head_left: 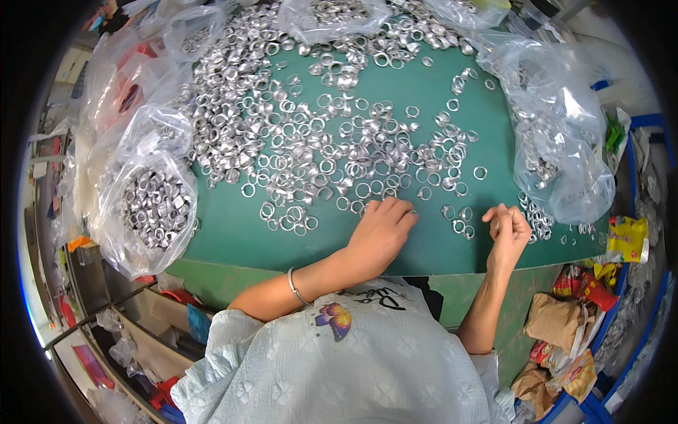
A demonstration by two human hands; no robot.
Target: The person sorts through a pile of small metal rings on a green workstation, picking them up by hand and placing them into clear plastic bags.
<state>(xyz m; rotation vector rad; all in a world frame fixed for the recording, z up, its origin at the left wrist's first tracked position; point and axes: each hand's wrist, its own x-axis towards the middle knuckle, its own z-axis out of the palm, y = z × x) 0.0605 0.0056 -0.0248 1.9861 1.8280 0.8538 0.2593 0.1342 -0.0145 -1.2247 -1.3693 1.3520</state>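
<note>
Small silvery metal rings (332, 152) lay scattered, glinting, across the green table mat (233, 233). The left hand (380, 233) rested flat, fingers spread; the right hand (508, 230) seemingly pinched one ring.

Bare mat (233, 233) btwn rings (318, 152), bag (152, 205)

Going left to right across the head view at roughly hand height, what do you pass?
Open clear plastic bag full of silver metal rings → bare green table mat → left hand resting on the mat → a few loose silver rings → right hand, fingers curled → crumpled clear plastic bag holding rings.
</note>
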